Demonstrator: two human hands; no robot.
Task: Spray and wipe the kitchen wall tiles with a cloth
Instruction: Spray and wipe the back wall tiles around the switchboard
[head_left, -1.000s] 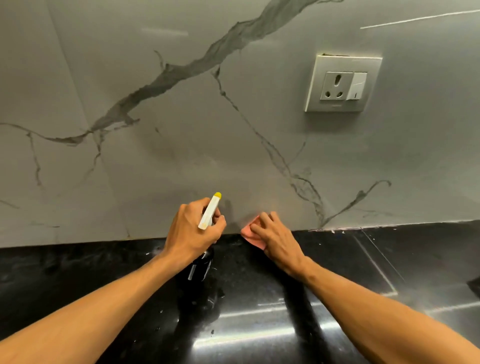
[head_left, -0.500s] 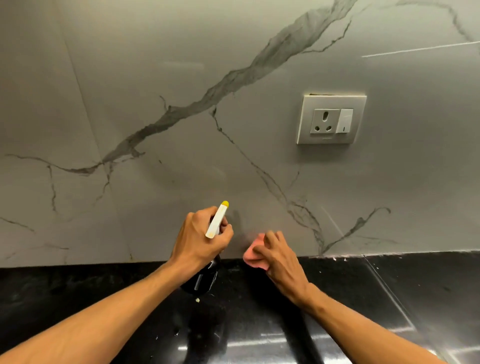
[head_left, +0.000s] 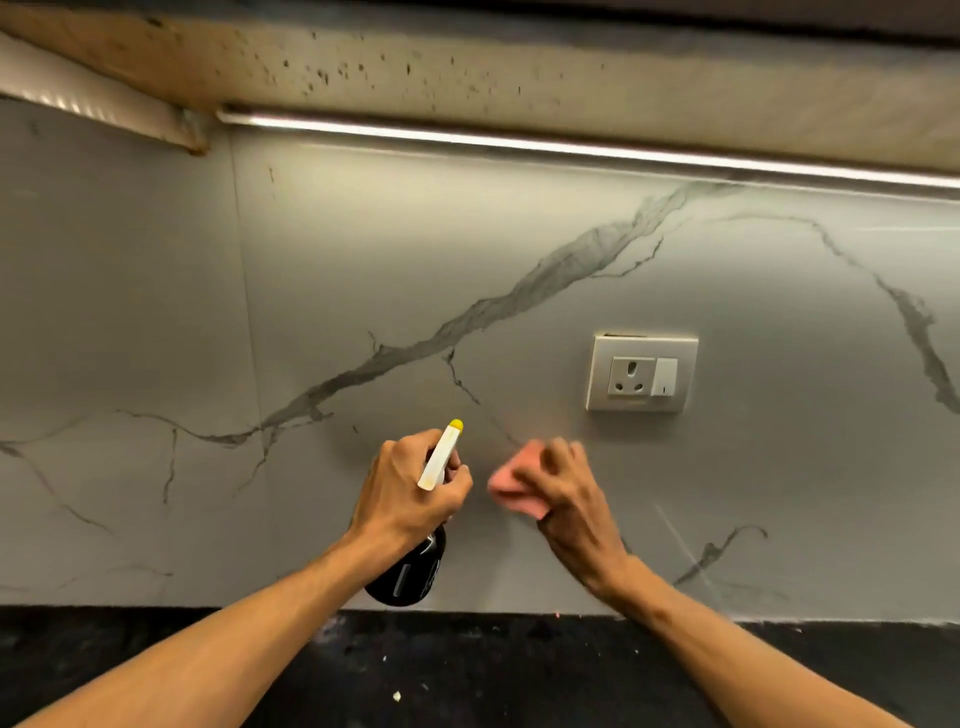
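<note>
The task is judged to be in its middle part. A black spray bottle (head_left: 410, 571) with a white trigger head and a yellow tip is gripped in the left hand (head_left: 410, 488), whose fingers are wrapped round the neck. The tip is pointed at the grey, marble-veined wall tiles (head_left: 519, 249), and the bottle is held clear of the black desk (head_left: 467, 670). A pink cloth (head_left: 505, 480) is bunched under the bent fingers of the right hand (head_left: 566, 499) and is held at the tile, just right of the bottle and below left of a white socket plate (head_left: 641, 374). Wiping of this low band of tile is taken to be the step in hand. No wet sheen, streak or droplet can be made out on the wall, so sprayed or wiped areas cannot be told from untouched ones. The wide stretch of tile to the left, the area up to the light strip (head_left: 571, 148) and the part round and right of the socket are judged to be left to do. The cloth and the right fingers are smeared by blur, so the folds and the exact grip are hard to make out. The trigger is covered by fingers, part of the bottle is hidden behind the left wrist, and no mist can be seen. Both forearms are cut off at the near edge.
</note>
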